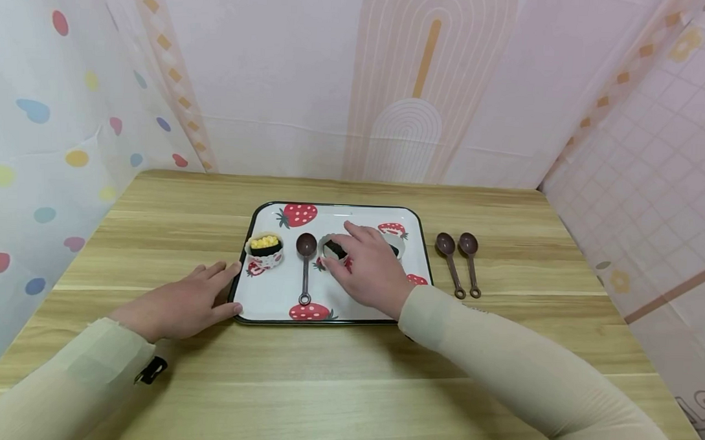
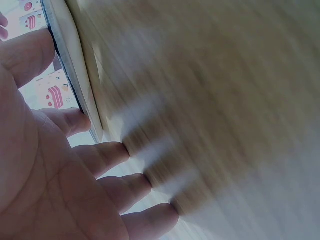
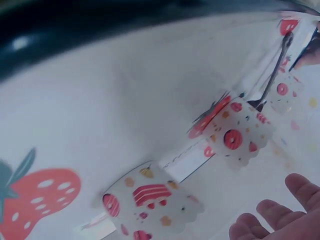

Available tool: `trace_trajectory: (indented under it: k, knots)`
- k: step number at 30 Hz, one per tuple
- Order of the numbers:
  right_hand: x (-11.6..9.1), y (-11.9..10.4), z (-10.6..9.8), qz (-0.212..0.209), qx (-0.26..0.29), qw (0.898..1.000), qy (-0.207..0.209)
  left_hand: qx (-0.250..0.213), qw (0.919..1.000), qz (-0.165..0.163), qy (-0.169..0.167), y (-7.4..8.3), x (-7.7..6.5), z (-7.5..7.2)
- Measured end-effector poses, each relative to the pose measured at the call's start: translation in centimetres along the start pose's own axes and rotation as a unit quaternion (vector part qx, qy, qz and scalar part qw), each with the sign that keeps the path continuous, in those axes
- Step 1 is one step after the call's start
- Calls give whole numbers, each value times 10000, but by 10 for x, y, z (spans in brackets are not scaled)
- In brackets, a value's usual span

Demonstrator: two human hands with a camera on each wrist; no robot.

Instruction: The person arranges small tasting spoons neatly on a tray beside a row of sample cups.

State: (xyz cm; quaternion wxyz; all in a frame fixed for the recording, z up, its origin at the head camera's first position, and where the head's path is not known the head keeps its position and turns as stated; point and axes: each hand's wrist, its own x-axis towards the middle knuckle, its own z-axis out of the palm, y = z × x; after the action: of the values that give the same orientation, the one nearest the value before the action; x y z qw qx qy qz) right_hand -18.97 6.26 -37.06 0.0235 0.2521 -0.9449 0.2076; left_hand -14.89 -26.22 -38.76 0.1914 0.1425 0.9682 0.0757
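My left hand (image 1: 195, 299) lies at the tray's left side, thumb and fingers spread, fingertips against the dark rim. In the left wrist view its fingers (image 2: 107, 157) are nearly straight. My right hand (image 1: 374, 266) hovers over the white strawberry-print tray (image 1: 274, 301), fingers relaxed and apart from the cups in the right wrist view. Beneath it, a patterned paper cup (image 3: 240, 132) contains something black. Another paper cup (image 3: 150, 200) is partly hidden by the hand in the head view. At the left stands a cup (image 1: 266, 261) holding black-wrapped sushi topped with yellow corn.
A brown measuring spoon (image 1: 306, 257) lies on the tray between the left and middle cups. Two more brown spoons, one spoon (image 1: 449, 256) beside another spoon (image 1: 470, 256), lie right of the tray on the wooden table (image 1: 334, 400). Patterned curtains (image 1: 264, 81) surround the table.
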Motion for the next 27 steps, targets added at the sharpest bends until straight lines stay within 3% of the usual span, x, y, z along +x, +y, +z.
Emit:
trace_trajectory:
  k: [13, 27]
  knots:
    - [1, 16, -1, 144, -930, 9952, -276, 17, 9999, 36, 111, 0, 0, 2]
    - [-3, 27, -7, 627, -832, 9925, -633, 56, 10000, -33, 48, -2, 2, 3]
